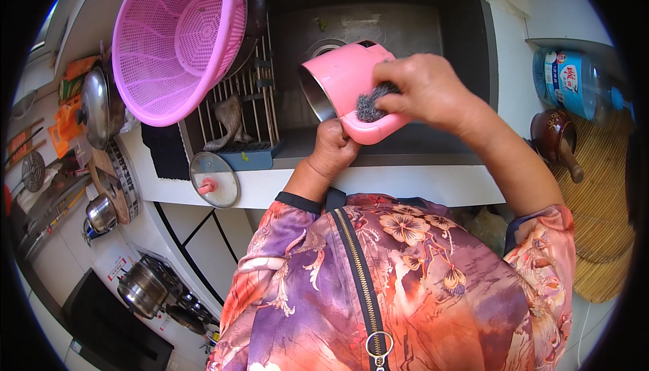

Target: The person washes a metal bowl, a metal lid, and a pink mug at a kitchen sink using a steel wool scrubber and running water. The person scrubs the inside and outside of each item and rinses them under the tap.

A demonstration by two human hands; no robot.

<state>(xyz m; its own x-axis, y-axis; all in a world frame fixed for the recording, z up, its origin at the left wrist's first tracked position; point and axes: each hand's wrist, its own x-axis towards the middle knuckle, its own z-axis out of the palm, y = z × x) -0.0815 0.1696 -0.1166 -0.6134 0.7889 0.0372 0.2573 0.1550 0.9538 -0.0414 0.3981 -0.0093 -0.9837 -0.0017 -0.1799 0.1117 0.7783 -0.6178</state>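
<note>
Over the sink (456,140) I see a pink pot with a metal lining (345,74), tilted on its side with its mouth toward the lower left. My left hand (333,145) grips it beside the rim and the base of its pink handle. A grey steel wool scourer (371,106) is pinched in my right hand (423,89) and rests against the handle and outer wall. Part of the scourer is hidden under my fingers. A glass lid with a pink knob (225,188) lies on the counter edge to the left.
At the upper left, a pink plastic colander (172,41) stands beside a metal rack (261,112) with a grey cloth (228,117) on it. Along the right are a blue plastic bottle (573,82), a brown jar (550,130) and a woven mat (598,209). Pots stand at the far left.
</note>
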